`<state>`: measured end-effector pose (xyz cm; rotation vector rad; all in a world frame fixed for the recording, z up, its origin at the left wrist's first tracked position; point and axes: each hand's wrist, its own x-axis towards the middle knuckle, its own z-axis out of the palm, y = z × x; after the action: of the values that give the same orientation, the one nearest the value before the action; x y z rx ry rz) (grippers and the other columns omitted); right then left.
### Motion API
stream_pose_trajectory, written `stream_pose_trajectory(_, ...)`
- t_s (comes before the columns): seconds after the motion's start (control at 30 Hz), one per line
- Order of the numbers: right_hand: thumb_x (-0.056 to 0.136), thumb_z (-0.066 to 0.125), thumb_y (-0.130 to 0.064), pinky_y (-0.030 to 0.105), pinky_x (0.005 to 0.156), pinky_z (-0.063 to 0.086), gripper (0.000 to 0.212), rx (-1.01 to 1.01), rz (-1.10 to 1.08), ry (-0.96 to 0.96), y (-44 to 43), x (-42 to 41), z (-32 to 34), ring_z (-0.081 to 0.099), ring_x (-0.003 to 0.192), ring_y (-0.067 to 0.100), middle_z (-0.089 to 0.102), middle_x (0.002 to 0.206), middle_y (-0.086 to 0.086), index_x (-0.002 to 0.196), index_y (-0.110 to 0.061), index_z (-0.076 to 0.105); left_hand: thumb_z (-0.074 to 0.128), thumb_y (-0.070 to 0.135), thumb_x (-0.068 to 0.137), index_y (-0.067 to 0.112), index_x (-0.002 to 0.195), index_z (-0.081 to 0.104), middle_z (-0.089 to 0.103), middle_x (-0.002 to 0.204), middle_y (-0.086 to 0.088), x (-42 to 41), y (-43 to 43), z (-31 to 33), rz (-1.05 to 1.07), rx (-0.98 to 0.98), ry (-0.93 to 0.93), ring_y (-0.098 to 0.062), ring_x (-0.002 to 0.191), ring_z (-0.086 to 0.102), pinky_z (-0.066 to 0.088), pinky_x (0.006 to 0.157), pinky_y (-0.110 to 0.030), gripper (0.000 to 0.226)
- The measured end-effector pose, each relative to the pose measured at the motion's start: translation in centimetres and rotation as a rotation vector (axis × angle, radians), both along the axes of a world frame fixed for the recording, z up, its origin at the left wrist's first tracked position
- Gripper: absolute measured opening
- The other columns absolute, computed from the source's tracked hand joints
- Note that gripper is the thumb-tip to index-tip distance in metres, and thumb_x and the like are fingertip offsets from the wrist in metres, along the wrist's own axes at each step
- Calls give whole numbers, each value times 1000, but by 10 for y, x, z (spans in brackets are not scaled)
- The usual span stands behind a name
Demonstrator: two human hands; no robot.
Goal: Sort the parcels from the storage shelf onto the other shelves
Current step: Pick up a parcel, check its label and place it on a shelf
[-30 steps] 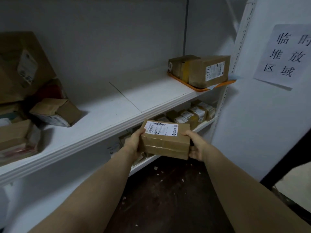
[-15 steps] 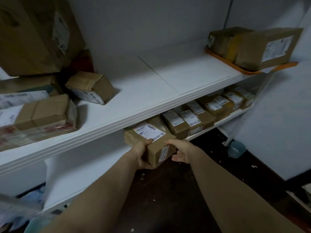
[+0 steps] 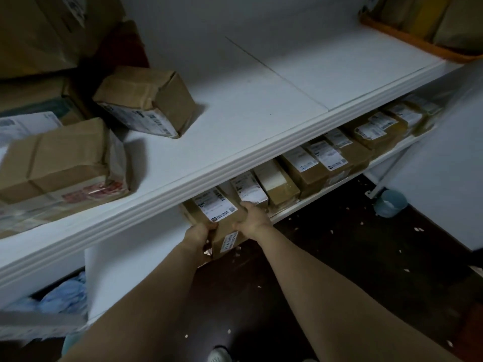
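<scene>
Left hand [image 3: 200, 232] and right hand [image 3: 252, 218] are bare, forearms [image 3: 146, 304] too; one pale shoe [image 3: 219, 355].

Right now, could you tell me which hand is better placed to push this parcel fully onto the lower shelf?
Probably the left hand: it holds the near end of the parcel. The right hand sits on its side, beside the neighbouring parcel.

Both my bare arms stretched forward from the bottom edge toward frame centre, my left hand [image 3: 200, 232] and right hand [image 3: 252, 218] clasping a parcel [image 3: 215, 205] from either side, fingers curled
</scene>
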<state>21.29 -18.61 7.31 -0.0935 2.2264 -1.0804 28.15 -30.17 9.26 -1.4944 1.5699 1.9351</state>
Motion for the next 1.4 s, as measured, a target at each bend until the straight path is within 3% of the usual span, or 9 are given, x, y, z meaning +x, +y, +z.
stream_pose_trajectory(0.13, 94, 58, -17, 31, 101, 44, 51, 15, 22, 75, -21, 0, -15, 49, 125, 27, 44, 142, 11, 143, -20, 43, 57, 17, 93, 10, 112, 52, 55, 85, -6, -9, -17, -17, -27, -55, 13, -20, 75, 52, 42, 73, -38, 21)
stream_pose_trajectory(0.27, 95, 54, -13, 34, 108, 40, 40, 83, 71, 116, -34, -1, -26, 48, 127, 28, 36, 147, 14, 136, -11, 52, 59, 19, 92, 14, 132, 49, 52, 131, -10, -23, -28, -33, -145, -76, 10, -30, 111, 48, 39, 88, -50, 41)
stream_pose_trajectory(0.43, 95, 48, -10, 36, 109, 37, 32, 190, 142, 132, -40, 4, -40, 41, 131, 28, 30, 152, 10, 124, -3, 61, 66, 20, 90, 19, 153, 14, 29, 153, -9, -34, -30, -52, -170, -57, -1, -33, 137, 33, 40, 102, -49, 81)
stream_pose_trajectory(0.67, 101, 37, -4, 12, 67, 47, 23, 139, 173, 144, -46, -2, -38, 52, 81, 15, 49, 85, 5, 84, -10, 51, 63, 5, 87, 11, 128, 53, 58, 123, -6, -39, -26, -58, -255, -82, 63, -21, 109, 53, 41, 89, -31, 42)
stream_pose_trajectory(0.83, 97, 43, -9, 28, 87, 43, 28, 129, 142, 5, -24, 2, -14, 56, 110, 27, 62, 114, 13, 117, -2, 61, 56, 18, 95, -2, 132, 48, 62, 113, -13, -38, 4, -33, -362, -191, 37, -30, 99, 61, 46, 82, -33, 43)
stream_pose_trajectory(1.0, 93, 43, 1, 30, 73, 47, 22, 198, 135, 82, 28, -4, 35, 57, 94, 27, 64, 98, 17, 90, 2, 65, 41, 4, 97, -11, 131, 47, 49, 68, -7, -49, 60, 10, -560, -224, 28, -15, 53, 42, 34, 36, -18, 37)
stream_pose_trajectory(1.13, 93, 47, -4, 25, 66, 39, 30, 271, 85, 174, 84, -12, 80, 51, 85, 23, 53, 71, 9, 64, -3, 53, 45, 5, 93, 6, 110, 59, 45, 62, -7, -57, 107, 49, -572, -172, 87, -17, 51, 39, 35, 45, -24, 22)
stream_pose_trajectory(1.27, 91, 51, -6, 37, 88, 52, 25, 256, 62, 265, 129, -22, 135, 62, 101, 33, 68, 101, 21, 100, 11, 68, 41, -8, 91, 0, 68, 49, 46, 58, -11, -67, 145, 101, -582, -211, 172, -18, 46, 40, 44, 47, -28, 25)
stream_pose_trajectory(1.4, 93, 51, -6, 40, 97, 48, 27, 252, 100, 386, 146, -33, 178, 60, 110, 32, 65, 117, 19, 110, 2, 69, 45, -1, 91, 2, 89, 57, 57, 76, -16, -76, 159, 147, -572, -279, 255, -24, 66, 54, 43, 55, -30, 12)
